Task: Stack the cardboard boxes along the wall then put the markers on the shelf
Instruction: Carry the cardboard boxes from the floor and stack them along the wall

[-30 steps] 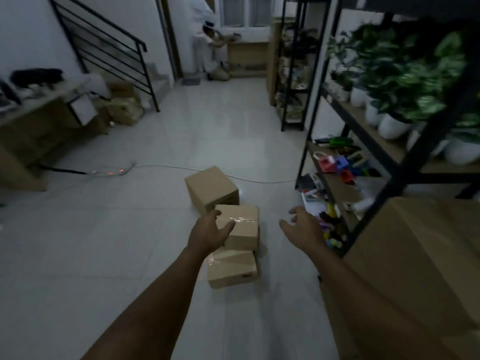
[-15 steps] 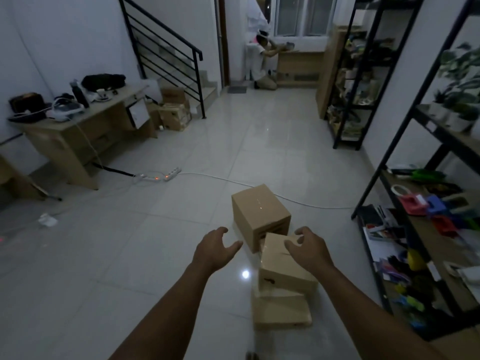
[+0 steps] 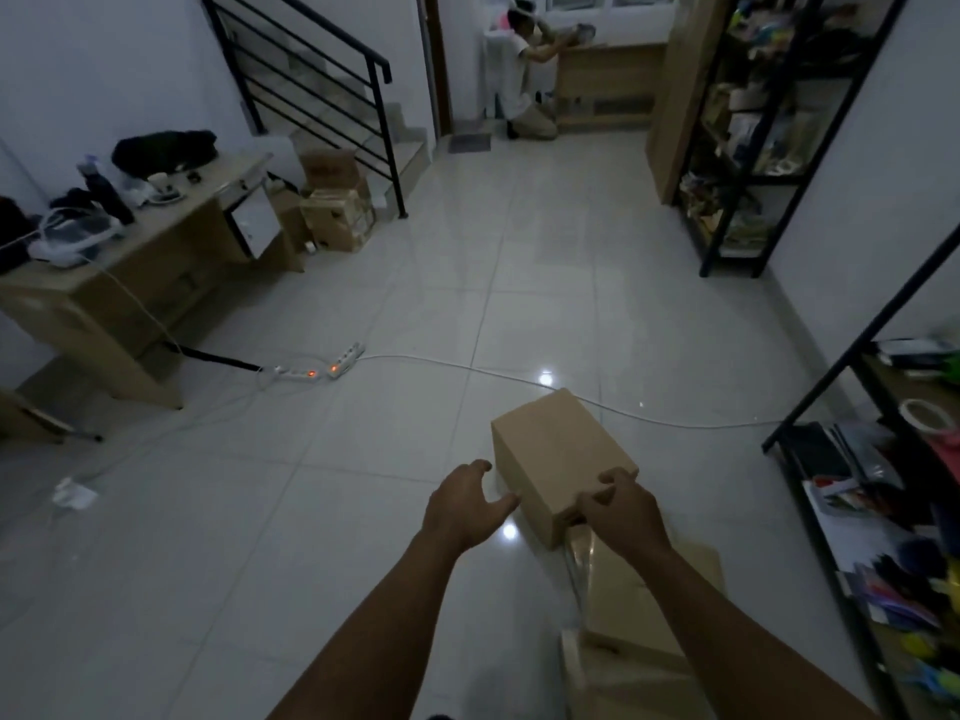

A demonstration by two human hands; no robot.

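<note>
Both hands shifted: right hand (image 3: pixel 621 517) now grips far box (image 3: pixel 563 454).

Dim, bluish room; small lamp glints on the glossy floor tiles (image 3: pixel 545 379); soft focus, edges bowed by wide-angle lens.

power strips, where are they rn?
In the head view, the two power strips lie on the floor left of centre, between the desk and the big cardboard box.
</note>
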